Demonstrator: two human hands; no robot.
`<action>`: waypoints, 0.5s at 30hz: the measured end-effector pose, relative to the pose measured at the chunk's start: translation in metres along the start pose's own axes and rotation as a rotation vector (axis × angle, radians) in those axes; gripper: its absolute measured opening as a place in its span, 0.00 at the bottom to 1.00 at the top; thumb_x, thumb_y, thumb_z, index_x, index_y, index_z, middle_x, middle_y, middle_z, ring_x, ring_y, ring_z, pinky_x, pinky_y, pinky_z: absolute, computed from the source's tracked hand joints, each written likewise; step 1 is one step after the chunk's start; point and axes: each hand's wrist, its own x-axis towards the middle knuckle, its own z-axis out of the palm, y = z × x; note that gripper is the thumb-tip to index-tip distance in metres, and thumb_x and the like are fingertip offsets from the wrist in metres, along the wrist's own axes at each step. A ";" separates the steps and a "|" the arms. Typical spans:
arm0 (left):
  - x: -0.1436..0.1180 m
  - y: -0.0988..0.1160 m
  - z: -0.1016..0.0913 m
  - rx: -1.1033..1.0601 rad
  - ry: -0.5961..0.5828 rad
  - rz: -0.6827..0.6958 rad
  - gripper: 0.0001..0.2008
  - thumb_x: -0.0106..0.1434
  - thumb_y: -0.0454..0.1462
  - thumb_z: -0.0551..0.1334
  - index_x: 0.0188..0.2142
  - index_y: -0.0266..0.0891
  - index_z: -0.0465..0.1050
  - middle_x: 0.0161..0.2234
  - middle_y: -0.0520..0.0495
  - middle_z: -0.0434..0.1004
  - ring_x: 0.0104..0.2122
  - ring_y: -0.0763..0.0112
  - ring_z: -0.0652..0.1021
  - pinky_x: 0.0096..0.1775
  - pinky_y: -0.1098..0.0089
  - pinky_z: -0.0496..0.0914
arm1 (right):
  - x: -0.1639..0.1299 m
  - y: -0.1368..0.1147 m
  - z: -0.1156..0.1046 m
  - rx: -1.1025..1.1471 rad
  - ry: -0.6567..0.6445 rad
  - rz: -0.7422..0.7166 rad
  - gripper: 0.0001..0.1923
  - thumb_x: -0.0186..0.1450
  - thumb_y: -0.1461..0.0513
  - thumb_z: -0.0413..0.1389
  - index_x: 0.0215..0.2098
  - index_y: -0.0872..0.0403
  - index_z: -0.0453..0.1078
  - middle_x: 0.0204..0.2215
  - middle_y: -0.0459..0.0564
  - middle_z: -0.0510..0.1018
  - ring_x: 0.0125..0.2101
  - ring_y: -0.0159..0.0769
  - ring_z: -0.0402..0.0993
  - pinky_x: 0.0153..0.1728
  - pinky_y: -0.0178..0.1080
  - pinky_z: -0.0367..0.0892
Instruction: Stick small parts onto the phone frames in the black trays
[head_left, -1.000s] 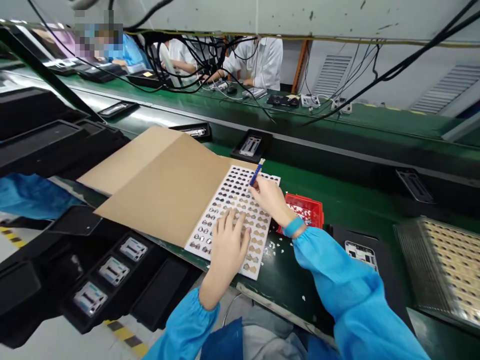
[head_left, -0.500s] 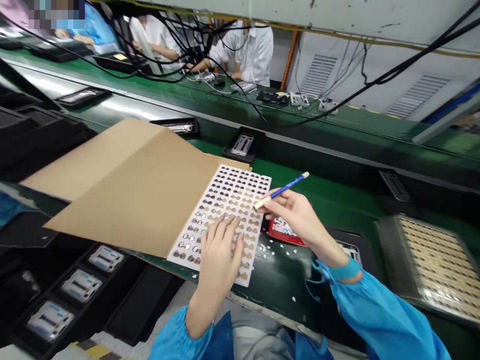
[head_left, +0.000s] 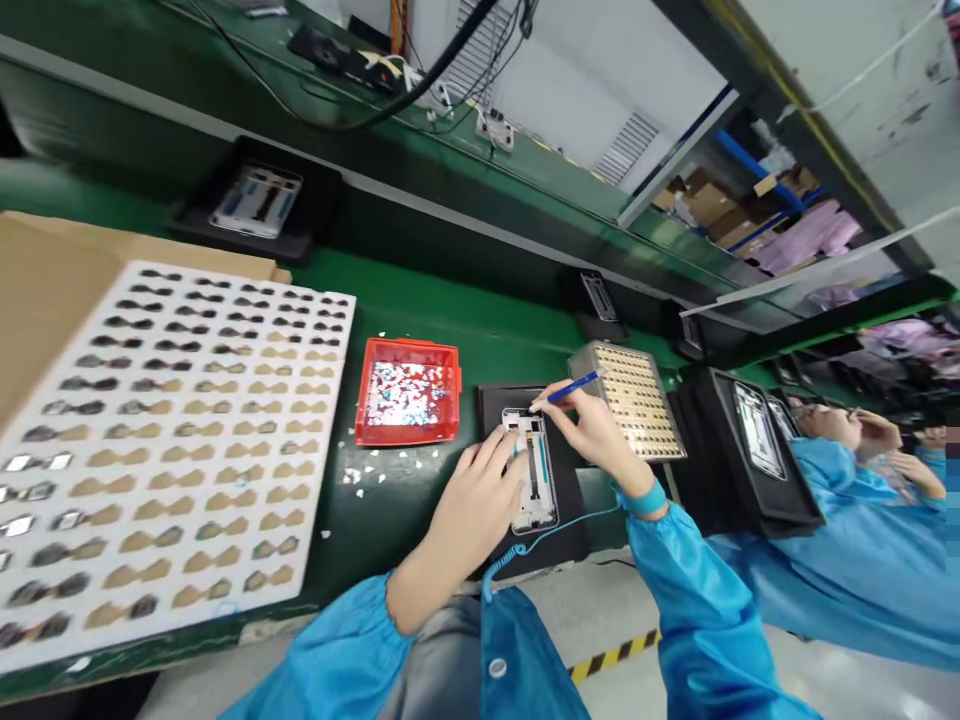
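Observation:
My right hand [head_left: 600, 430] is closed around a slim blue pen-like tool [head_left: 574, 387] with a pale tip. That tip meets the top end of a silver phone frame [head_left: 536, 500], which lies in a black tray [head_left: 572, 510]. My left hand [head_left: 476, 500] rests with fingers stretched over the frame's upper left side; no held part shows under them. To the left, a red bin [head_left: 407, 434] holds many tiny white pieces. Beyond it lies a white foam sheet [head_left: 315, 500] with rows of small dark and tan bow-shaped parts.
Loose white bits [head_left: 360, 478] dot the green bench beside the bin. A clear box of tan parts [head_left: 634, 395] and stacked black trays [head_left: 739, 455] stand to the right. Another tray [head_left: 311, 220] sits behind. A coiled blue cord [head_left: 510, 555] runs from my right wrist. A co-worker's blue sleeve [head_left: 840, 480] is at far right.
Both hands have moved right, from the foam sheet to the phone frame, and the pen-like tool has gone with my right hand. The view has swung right; the red bin is now uncovered.

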 end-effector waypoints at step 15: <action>-0.003 -0.004 0.008 0.057 -0.101 -0.036 0.18 0.77 0.35 0.58 0.62 0.38 0.77 0.68 0.37 0.76 0.70 0.53 0.74 0.56 0.60 0.76 | -0.013 0.005 0.013 -0.345 -0.019 -0.025 0.10 0.81 0.59 0.52 0.52 0.50 0.76 0.47 0.54 0.89 0.37 0.43 0.88 0.41 0.41 0.81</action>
